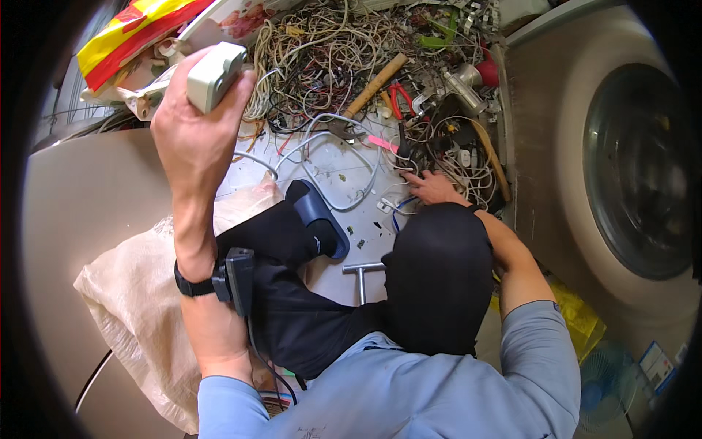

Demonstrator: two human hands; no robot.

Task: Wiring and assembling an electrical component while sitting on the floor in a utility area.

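Observation:
Raised at the left, my left hand is closed around a white plastic block with rounded corners and a recess in its end; its exact kind does not show. My right hand is low at the edge of a heap of cables, fingers stretched out and apart, with no object visible in them. Close to those fingertips are a black piece and a pink strip. A pale grey cable loops across the floor between my hands.
Tangled wires fill the back, with a wooden-handled hammer and red-handled pliers on them. A front-loading washing machine stands right. A beige sack lies left. A metal T-shaped bar is near my leg.

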